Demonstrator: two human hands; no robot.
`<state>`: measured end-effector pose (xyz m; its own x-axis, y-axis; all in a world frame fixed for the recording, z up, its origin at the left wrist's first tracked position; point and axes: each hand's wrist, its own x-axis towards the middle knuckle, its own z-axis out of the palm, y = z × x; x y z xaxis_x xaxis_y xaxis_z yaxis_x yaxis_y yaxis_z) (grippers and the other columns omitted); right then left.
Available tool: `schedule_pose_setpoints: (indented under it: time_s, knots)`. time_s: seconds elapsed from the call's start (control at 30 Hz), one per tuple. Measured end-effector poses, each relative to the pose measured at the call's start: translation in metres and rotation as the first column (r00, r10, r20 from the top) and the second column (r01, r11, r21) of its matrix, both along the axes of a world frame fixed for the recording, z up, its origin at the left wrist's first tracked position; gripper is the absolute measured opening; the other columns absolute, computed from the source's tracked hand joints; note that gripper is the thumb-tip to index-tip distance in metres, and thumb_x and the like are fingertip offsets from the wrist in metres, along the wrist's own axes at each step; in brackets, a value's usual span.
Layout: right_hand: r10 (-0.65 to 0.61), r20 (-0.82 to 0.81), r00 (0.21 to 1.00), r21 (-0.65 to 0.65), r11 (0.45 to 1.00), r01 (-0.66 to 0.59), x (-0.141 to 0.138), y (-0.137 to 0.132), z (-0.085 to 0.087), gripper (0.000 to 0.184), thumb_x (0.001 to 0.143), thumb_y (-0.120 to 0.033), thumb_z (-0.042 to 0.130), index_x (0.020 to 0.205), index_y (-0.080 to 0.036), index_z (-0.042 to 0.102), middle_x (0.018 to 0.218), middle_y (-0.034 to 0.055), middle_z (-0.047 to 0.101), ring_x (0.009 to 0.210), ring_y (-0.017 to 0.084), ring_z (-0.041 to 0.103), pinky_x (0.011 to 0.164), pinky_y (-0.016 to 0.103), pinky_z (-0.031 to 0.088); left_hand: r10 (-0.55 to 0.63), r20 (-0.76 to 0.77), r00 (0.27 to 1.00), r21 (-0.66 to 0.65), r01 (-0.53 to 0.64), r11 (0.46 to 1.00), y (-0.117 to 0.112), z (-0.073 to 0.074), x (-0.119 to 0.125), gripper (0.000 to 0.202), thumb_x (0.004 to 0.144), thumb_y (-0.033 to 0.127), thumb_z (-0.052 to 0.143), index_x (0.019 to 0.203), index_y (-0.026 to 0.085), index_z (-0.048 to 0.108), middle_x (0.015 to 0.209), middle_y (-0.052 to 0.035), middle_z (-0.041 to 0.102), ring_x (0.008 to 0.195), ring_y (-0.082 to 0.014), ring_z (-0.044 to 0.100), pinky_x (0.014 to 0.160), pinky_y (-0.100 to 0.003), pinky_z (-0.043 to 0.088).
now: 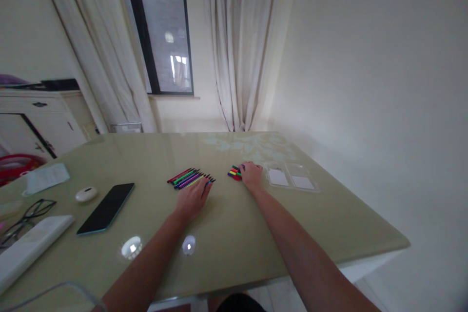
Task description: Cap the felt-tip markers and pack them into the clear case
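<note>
As I'm seemingly sorting pens, probably needing pinching next, I can't tell if left grip or right grip is grasping.

No legible lettering or numbers.

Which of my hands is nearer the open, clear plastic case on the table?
Your right hand. It is just left of the clear plastic case, at the short multicoloured pieces; your left hand is farther left, at the slim multicoloured pens.

Head-worn view, forward-down across table
</note>
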<state>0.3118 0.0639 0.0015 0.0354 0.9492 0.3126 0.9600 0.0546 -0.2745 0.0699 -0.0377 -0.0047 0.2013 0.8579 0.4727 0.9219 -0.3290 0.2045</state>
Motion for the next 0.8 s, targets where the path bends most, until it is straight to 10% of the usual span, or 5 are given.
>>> schedule_pose_setpoints:
  time_s: [0.33,0.63,0.8]
  knots:
    - [0.005,-0.076,0.997,-0.017,1.000,-0.006,-0.003,-0.002,0.000,0.038,0.105,-0.028,0.043,0.094,-0.020,0.079,0.110,0.0121,0.077,0.105,0.024,0.067,0.099,0.038,0.037,-0.056,0.011,0.998,0.058,0.055,0.997,0.003,-0.005,0.003,0.031,0.107,0.042,0.040,0.101,0.025,0.065,0.099,-0.0058,0.075,0.081,-0.0197,0.069,0.060,-0.027,0.042]
    - [0.216,-0.247,0.945,0.133,0.973,-0.188,0.007,-0.024,0.004,0.023,0.100,-0.021,0.055,0.109,-0.022,0.075,0.118,0.0080,0.074,0.113,0.020,0.067,0.101,0.031,0.046,-0.211,0.062,0.975,0.063,0.207,0.976,0.010,-0.011,0.001,0.024,0.105,0.040,0.050,0.108,0.026,0.069,0.104,-0.0054,0.074,0.095,-0.0217,0.070,0.083,-0.032,0.053]
    - [0.556,-0.593,0.583,0.336,0.829,-0.448,-0.002,-0.050,0.000,0.025,0.094,-0.039,0.070,0.113,-0.023,0.074,0.106,0.0070,0.079,0.094,0.021,0.075,0.088,0.035,0.057,-0.210,0.137,0.968,0.110,0.195,0.975,0.008,-0.008,-0.001,0.029,0.105,0.044,0.050,0.110,0.026,0.073,0.105,-0.0058,0.074,0.098,-0.0228,0.070,0.086,-0.034,0.055]
